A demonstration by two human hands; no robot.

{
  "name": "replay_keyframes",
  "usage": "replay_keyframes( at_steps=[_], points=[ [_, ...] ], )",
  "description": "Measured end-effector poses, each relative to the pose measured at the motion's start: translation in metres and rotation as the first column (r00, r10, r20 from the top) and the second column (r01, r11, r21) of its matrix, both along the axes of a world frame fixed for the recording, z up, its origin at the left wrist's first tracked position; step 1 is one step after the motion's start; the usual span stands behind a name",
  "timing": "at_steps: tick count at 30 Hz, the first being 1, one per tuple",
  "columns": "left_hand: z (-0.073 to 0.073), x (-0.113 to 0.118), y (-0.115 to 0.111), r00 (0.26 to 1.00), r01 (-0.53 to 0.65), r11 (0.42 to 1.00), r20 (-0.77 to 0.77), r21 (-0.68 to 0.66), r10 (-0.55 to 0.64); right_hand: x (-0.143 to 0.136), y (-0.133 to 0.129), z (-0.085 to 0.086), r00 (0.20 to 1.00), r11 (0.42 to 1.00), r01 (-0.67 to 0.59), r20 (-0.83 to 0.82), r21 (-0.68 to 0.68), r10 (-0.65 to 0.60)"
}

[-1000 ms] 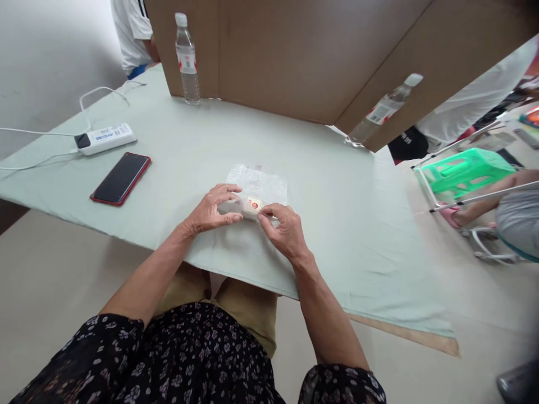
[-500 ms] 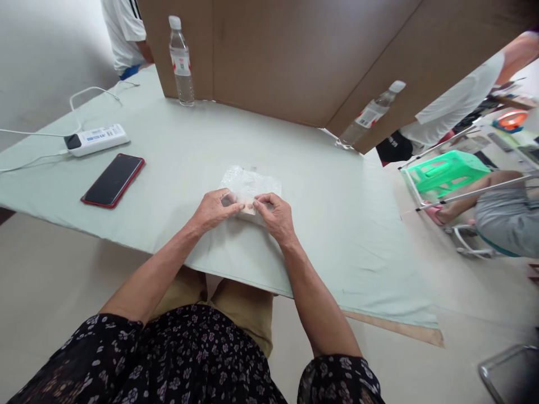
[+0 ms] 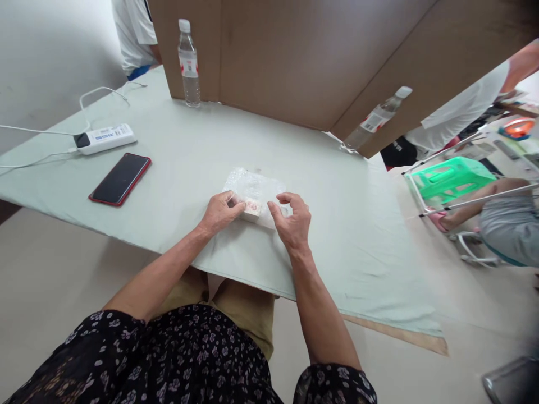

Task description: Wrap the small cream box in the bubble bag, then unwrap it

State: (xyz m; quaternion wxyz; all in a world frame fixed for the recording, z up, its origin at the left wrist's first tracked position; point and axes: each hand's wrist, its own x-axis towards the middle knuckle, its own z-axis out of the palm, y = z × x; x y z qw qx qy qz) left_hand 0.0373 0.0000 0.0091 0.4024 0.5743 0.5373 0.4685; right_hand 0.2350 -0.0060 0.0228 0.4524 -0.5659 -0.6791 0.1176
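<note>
A clear bubble-wrap sheet [image 3: 256, 183] lies on the pale green tablecloth [image 3: 345, 224] near the front edge. A small pale box with a red mark [image 3: 253, 208] sits on its near side. My left hand [image 3: 219, 212] pinches the box's left end together with the wrap. My right hand [image 3: 293, 223] hovers just right of the box, fingers curled and apart, thumb close to it, holding nothing.
A red-edged phone [image 3: 120, 179] and a white power strip [image 3: 105, 139] with cables lie at the left. Two water bottles [image 3: 189, 63] [image 3: 376, 118] stand against brown cardboard panels [image 3: 295, 50]. People sit beyond the table; a green stool [image 3: 450, 177] stands at the right.
My right hand has let go of the box and drawn slightly right, opening its fingers. The left hand keeps its pinch on the box's left end.
</note>
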Motion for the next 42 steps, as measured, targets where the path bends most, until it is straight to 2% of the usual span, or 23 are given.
replay_keyframes(
  at_steps=[5,9,12,14,16,18,21,24,30,34,37,39,42],
  points=[
    [0.0,0.0,-0.001,1.0,-0.012,1.0,-0.003,-0.002,0.012,0.011,-0.003,-0.003,0.998,0.967,-0.064,-0.029,-0.246,0.058],
    [-0.001,0.001,-0.001,1.0,-0.027,1.0,-0.01,-0.005,0.027,0.013,0.005,-0.011,0.998,0.958,-0.067,-0.033,-0.279,0.06],
    [0.0,0.001,-0.002,1.0,-0.025,1.0,-0.019,-0.007,0.024,0.011,0.005,-0.012,0.998,0.98,-0.043,0.028,-0.195,0.049],
    [0.0,0.001,-0.003,0.999,-0.023,1.0,-0.03,-0.01,0.023,0.009,0.001,-0.009,0.995,0.999,0.01,0.103,-0.032,-0.007],
    [-0.001,0.001,-0.003,0.999,-0.023,1.0,-0.041,-0.014,0.023,0.004,-0.007,-0.006,0.983,0.989,0.037,0.176,0.145,-0.062],
    [-0.001,0.001,-0.002,0.998,-0.018,1.0,-0.056,-0.01,0.017,-0.003,-0.015,-0.004,0.963,0.974,-0.021,0.266,0.226,-0.041],
    [-0.001,0.001,-0.001,0.997,-0.007,1.0,-0.078,0.003,0.008,-0.014,-0.021,-0.005,0.893,0.968,-0.187,0.439,0.168,0.096],
    [0.0,0.0,-0.001,0.995,-0.002,1.0,-0.102,-0.005,0.002,-0.02,-0.02,-0.01,0.817,0.964,-0.255,0.549,0.072,0.175],
    [0.005,-0.015,-0.007,0.968,-0.056,0.998,-0.248,-0.025,0.048,-0.018,-0.016,-0.015,0.794,0.966,-0.249,0.586,0.075,0.159],
    [0.013,-0.029,-0.013,0.898,-0.139,0.99,-0.424,-0.021,0.117,-0.02,-0.018,-0.015,0.783,0.966,-0.249,0.601,0.071,0.158],
    [0.021,-0.039,-0.018,0.847,-0.167,0.985,-0.518,-0.054,0.115,-0.022,-0.018,-0.016,0.778,0.969,-0.24,0.61,0.065,0.152],
    [0.024,-0.045,-0.02,0.841,-0.178,0.978,-0.533,-0.111,0.093,-0.023,-0.018,-0.017,0.788,0.97,-0.231,0.599,0.073,0.143],
    [0.025,-0.049,-0.02,0.875,-0.166,0.968,-0.48,-0.189,0.057,-0.023,-0.018,-0.017,0.808,0.972,-0.219,0.574,0.088,0.131]
  ],
)
